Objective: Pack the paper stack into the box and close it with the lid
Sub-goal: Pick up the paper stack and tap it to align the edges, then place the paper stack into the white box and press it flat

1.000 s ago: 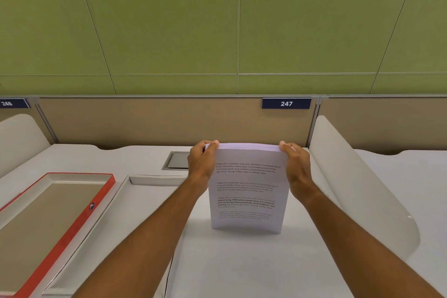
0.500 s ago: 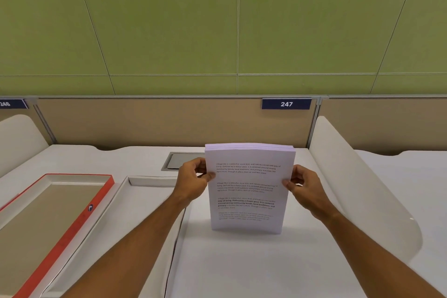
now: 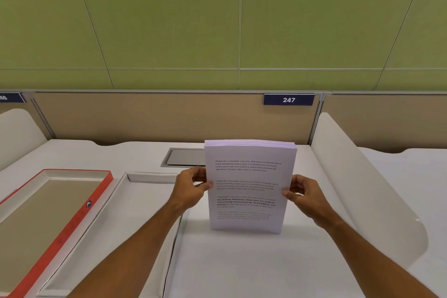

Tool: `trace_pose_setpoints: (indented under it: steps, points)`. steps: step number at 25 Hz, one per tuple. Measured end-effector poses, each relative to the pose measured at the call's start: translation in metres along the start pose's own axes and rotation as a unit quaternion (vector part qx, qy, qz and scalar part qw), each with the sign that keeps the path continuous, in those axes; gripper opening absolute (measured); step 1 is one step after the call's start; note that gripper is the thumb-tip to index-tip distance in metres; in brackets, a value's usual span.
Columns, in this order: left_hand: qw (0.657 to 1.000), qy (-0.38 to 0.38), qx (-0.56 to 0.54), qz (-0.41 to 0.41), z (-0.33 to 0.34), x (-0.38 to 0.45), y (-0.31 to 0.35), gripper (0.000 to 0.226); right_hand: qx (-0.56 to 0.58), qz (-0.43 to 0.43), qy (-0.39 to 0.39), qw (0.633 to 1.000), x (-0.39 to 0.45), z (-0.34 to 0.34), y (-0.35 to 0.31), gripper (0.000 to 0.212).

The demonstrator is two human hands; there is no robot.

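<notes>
One white worktop (image 3: 242, 268) carries everything here, backed by one tan partition (image 3: 157, 118) under a green wall (image 3: 169, 19). Two curved white side dividers stand on it, one at the far left (image 3: 17, 130) and one on the right (image 3: 358, 184). Two number plates hang on the partition: one reading 247 (image 3: 288, 99), and one cut off at the left edge (image 3: 11, 98).

Two shallow trays lie side by side at the left, both open and with nothing in them. The red-edged tray (image 3: 96, 203) is outermost; the plain white tray (image 3: 113, 203) lies just beside it on the right. Which is the box and which the lid cannot be told. One grey hatch (image 3: 186, 157) is set flush in the worktop behind them.

One paper stack (image 3: 249, 186) stands upright on its lower edge on the worktop, right of the white tray and apart from it, printed face toward the camera, four blocks of text showing.

Two hands hold it at mid-height, one on each side. The left hand (image 3: 191, 189) grips the left edge, thumb on the front sheet, fingers behind. The right hand (image 3: 306, 192) grips the right edge the same way. The stack sits between the two hands.
</notes>
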State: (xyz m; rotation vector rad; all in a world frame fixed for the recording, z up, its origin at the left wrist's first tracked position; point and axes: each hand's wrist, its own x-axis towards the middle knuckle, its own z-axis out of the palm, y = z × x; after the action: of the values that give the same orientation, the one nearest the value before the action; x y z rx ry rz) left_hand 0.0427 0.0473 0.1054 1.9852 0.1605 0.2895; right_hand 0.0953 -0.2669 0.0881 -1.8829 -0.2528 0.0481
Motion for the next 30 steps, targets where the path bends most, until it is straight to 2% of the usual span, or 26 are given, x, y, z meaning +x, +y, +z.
trace_pose_setpoints:
  steps: [7, 14, 19, 24, 30]
  points:
    - [0.998, 0.021, -0.044, -0.046, 0.007, -0.005, -0.009, 0.018, 0.029, 0.024, 0.015, 0.999, -0.002, 0.005, 0.005, 0.011]
    - [0.990, 0.008, -0.133, -0.044, -0.014, -0.011, 0.010, 0.021, 0.069, -0.007, -0.008, 0.998, -0.001, -0.004, -0.020, 0.008]
    - [0.986, 0.041, -0.154, -0.047, -0.040, -0.020, 0.023, 0.020, 0.114, -0.028, -0.040, 0.992, 0.002, 0.006, -0.048, 0.010]
    - [0.979, 0.080, -0.171, -0.073, -0.079, -0.033, 0.024, 0.026, 0.128, -0.003, -0.053, 0.990, 0.009, 0.041, -0.076, 0.014]
    - [0.971, 0.083, -0.169, -0.144, -0.152, -0.029, -0.019, 0.021, 0.104, 0.068, -0.059, 0.991, 0.015, 0.128, -0.101, 0.016]
